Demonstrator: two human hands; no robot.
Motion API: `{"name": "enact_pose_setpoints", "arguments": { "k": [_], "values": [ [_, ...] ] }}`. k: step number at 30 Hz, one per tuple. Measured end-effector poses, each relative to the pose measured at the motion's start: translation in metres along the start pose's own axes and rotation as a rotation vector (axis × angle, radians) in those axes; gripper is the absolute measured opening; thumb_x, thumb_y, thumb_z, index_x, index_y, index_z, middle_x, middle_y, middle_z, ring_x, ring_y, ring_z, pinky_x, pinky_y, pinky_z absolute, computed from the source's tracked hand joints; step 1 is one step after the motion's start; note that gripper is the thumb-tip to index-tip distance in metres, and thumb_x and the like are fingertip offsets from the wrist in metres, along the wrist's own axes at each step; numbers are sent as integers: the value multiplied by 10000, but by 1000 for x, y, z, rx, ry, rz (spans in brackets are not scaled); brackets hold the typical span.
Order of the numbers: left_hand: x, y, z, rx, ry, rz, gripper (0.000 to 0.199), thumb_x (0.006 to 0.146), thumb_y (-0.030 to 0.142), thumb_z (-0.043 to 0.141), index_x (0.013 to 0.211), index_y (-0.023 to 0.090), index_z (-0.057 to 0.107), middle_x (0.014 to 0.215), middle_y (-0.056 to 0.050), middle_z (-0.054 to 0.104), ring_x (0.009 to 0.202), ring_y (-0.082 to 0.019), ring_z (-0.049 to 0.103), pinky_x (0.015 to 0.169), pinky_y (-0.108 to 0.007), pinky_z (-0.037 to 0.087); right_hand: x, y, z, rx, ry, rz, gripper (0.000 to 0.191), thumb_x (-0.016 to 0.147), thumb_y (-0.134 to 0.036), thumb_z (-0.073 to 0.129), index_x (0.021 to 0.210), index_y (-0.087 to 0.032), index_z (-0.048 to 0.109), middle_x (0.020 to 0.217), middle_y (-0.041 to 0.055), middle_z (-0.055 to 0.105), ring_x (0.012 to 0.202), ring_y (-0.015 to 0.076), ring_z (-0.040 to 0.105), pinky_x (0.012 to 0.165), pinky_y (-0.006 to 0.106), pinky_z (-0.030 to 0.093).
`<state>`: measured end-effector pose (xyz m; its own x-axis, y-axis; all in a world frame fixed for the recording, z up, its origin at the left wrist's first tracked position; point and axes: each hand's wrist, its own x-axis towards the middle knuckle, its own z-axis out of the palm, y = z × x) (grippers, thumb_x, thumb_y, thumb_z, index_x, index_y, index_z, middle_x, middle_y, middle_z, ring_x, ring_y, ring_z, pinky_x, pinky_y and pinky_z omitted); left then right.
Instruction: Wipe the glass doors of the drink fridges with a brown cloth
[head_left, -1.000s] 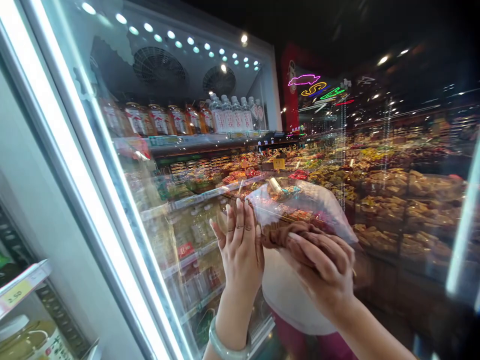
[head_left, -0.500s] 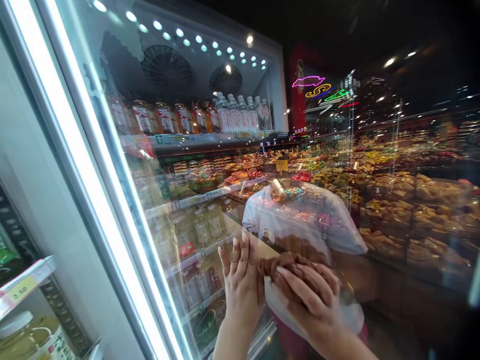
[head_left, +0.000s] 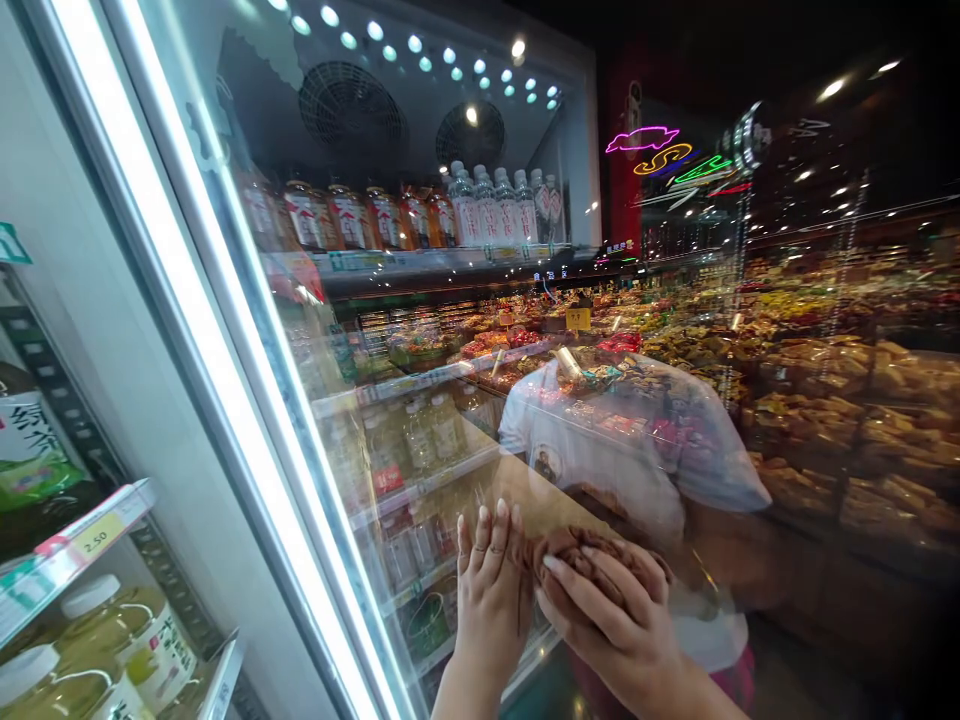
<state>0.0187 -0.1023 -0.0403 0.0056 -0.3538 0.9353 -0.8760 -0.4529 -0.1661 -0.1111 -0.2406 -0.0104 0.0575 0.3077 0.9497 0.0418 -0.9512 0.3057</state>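
My right hand (head_left: 611, 610) presses a crumpled brown cloth (head_left: 589, 565) against the glass door (head_left: 487, 400) of a lit cooler, its fingers curled over the cloth. To the left of it, my left hand (head_left: 491, 575) lies flat on the same glass with its fingers stretched upward. The glass mirrors a white T-shirt (head_left: 600, 430) and part of an arm. Behind the door, bottles with amber contents (head_left: 349, 215) and clear bottles (head_left: 506, 205) stand on the top shelf, with more bottles on lower shelves.
Bright light strips (head_left: 225, 360) run diagonally along the door's left side. At the far left, a shelf edge with a price tag (head_left: 94, 540) sits above large white-capped bottles (head_left: 150, 640). Reflections of heaped packaged goods (head_left: 810, 400) and neon shapes (head_left: 660, 158) show on the right.
The view has shifted, so the cooler's contents appear farther right. My right hand and the brown cloth have moved slightly closer to my left hand, which still lies on the glass.
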Motion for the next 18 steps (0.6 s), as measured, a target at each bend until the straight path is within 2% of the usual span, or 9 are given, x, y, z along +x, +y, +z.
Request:
{"name": "enact_pose_setpoints", "arguments": {
  "k": [3, 6, 10, 13, 15, 18],
  "values": [
    [-10, 0, -1, 22, -18, -28, 731, 985, 80, 480, 1663, 174, 221, 1710, -73, 303, 1617, -230, 182, 1355, -454, 100, -31, 8, -23, 23, -56, 56, 286, 879, -170, 733, 1039, -398, 797, 1031, -70, 779, 1017, 179, 654, 1114, 397, 425],
    [-18, 2, -2, 39, -28, -38, 742, 986, 78, 506, 1663, 179, 219, 1704, -71, 311, 1614, -225, 181, 1356, -439, 99, -32, 19, -36, 1, -17, 121, 351, 796, -164, 827, 1063, -389, 792, 1013, -44, 756, 1021, 191, 657, 1099, 413, 448],
    [-31, 8, -1, 51, -6, -75, 751, 983, 74, 500, 1666, 195, 210, 1698, -57, 305, 1608, -214, 168, 1358, -429, 113, -9, 10, -17, -60, 67, 142, 402, 718, -177, 898, 1040, -394, 797, 1029, -33, 743, 1022, 203, 643, 1085, 432, 469],
    [-39, 11, 0, 55, -5, -77, 745, 981, 77, 488, 1664, 192, 214, 1716, -40, 248, 1609, -217, 165, 1357, -428, 111, -9, -7, -1, -43, 23, 44, 334, 753, -185, 863, 976, -427, 805, 1090, -64, 753, 1050, 200, 628, 1151, 467, 412],
    [-43, 10, 0, 49, -9, -61, 737, 980, 73, 472, 1663, 181, 216, 1725, -34, 209, 1612, -224, 164, 1358, -433, 105, -22, -13, -2, -1, -17, -9, 309, 801, -177, 812, 940, -453, 804, 1094, -100, 765, 1054, 187, 632, 1210, 478, 364],
    [-50, 9, -1, 55, -14, -57, 744, 980, 79, 480, 1665, 186, 209, 1726, -25, 206, 1613, -219, 172, 1357, -425, 110, -46, -8, -23, 33, -112, -16, 297, 868, -171, 738, 999, -430, 803, 1021, -104, 787, 1013, 162, 649, 1264, 432, 325]
  ]
}}
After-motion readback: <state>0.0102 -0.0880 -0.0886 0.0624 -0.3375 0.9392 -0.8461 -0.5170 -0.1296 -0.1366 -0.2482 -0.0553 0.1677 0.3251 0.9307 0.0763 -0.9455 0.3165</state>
